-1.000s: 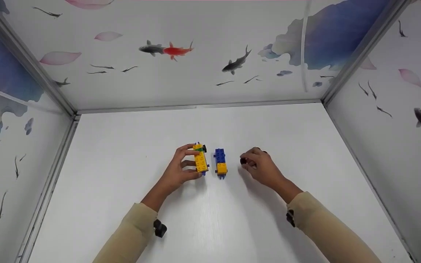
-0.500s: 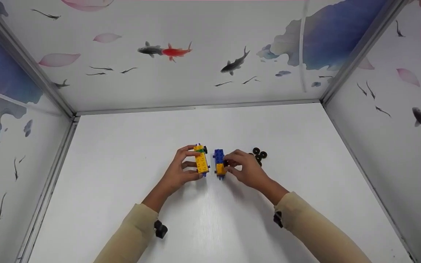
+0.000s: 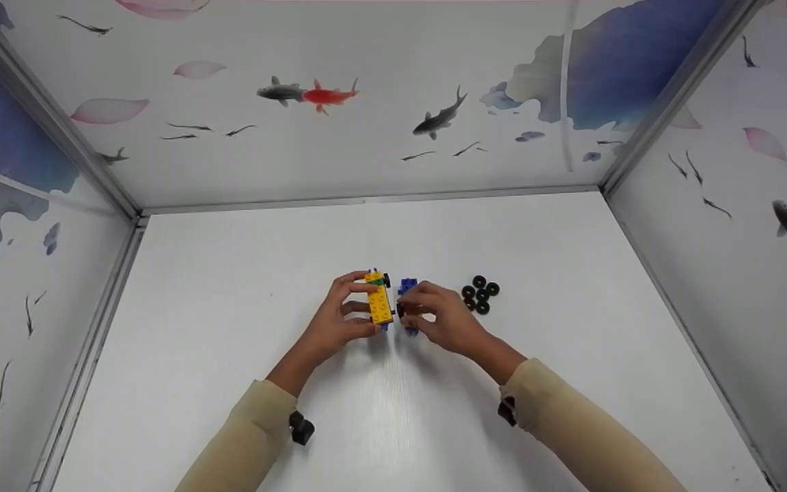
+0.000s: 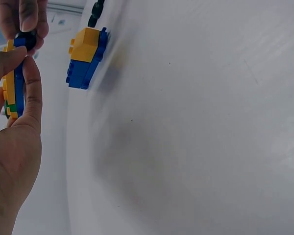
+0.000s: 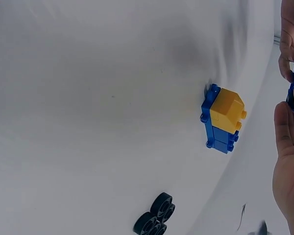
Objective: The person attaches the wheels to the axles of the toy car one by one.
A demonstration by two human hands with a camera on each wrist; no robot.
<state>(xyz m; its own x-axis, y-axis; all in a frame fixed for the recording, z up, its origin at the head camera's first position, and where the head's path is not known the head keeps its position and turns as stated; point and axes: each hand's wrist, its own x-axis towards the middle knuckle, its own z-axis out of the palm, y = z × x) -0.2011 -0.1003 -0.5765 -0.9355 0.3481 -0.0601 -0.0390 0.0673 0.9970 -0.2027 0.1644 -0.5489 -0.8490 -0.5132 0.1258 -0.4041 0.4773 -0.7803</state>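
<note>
My left hand [image 3: 333, 316] grips a toy car [image 3: 379, 306] of yellow bricks and one green brick on a blue base, with a black wheel [image 3: 387, 279] fitted near its far end. Between thumb and fingers my right hand [image 3: 449, 316] pinches another black wheel [image 4: 27, 40], right at the car's near end on the right side. A second toy car [image 5: 224, 115], blue with a yellow sloped brick and no wheels, stands on the table. In the head view my right hand partly hides it. Both hands are raised above the table in the wrist views.
Several loose black wheels [image 3: 481, 294] lie in a cluster on the white table [image 3: 243, 273], right of the right hand. Printed panels with metal frame edges [image 3: 366, 201] close off the back and both sides.
My right hand has moved left from the loose wheels, carrying a wheel over the second car to the held car. The loose wheels have come into view. My left hand has barely moved.
</note>
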